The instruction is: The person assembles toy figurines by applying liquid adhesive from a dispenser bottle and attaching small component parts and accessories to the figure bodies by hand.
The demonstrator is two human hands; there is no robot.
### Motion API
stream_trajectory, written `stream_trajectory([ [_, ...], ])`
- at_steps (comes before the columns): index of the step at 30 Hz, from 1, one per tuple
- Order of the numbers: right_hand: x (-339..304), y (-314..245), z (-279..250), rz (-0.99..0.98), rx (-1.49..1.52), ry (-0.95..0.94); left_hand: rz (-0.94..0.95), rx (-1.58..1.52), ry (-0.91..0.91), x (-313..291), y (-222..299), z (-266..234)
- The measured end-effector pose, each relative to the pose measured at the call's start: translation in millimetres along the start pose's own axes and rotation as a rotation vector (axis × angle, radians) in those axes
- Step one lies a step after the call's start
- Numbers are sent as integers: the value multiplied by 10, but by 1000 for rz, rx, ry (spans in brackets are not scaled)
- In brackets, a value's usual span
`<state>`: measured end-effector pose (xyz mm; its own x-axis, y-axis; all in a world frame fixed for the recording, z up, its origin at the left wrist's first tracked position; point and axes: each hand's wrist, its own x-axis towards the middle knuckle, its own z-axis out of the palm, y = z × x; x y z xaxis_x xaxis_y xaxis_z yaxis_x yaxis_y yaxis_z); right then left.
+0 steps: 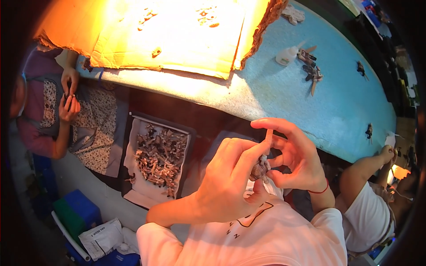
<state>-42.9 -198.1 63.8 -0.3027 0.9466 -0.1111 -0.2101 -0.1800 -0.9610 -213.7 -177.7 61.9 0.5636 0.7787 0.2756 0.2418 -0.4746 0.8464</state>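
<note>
White T-shirt (275, 239), red wrist cord (318, 192)

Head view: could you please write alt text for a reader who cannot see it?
A left hand and a right hand hold a small piece together in front of a blue table, where cardboard lies brightly lit. To the left is a tray of many small parts; one person sits beyond it, another at far right.

Count: 2 wearer's hands (left hand (224, 184), right hand (301, 162)), 1 small figure (260, 169) between them. 1 blue surface (337, 108), 1 bottle (286, 56), 1 tray (141, 194), 1 printed bag (100, 238), 1 red wristband (320, 190). Tray parts (162, 162): many, too jumbled to count.
</note>
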Motion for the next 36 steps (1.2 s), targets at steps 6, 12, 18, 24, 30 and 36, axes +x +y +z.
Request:
stream_trajectory([
  [6, 38, -33, 1, 9, 70, -1, -56, -76, -2, -5, -10, -17],
  [12, 68, -64, -18, -2, 111, -4, -65, -83, -14, 54, 26, -87],
  [18, 99, -41, 97, -65, 79, -2, -24, -156, 17, 12, 1, -113],
  [24, 41, -66, 163, -80, 58, 76, 21, -163, 8, -33, 84, -105],
  [30, 86, -122, 244, -104, -15, 106, 48, -145, 8, -56, 64, -176],
  [36, 124, -124, 215, -126, -34, 86, 113, -104, -8, 5, 95, -284],
])
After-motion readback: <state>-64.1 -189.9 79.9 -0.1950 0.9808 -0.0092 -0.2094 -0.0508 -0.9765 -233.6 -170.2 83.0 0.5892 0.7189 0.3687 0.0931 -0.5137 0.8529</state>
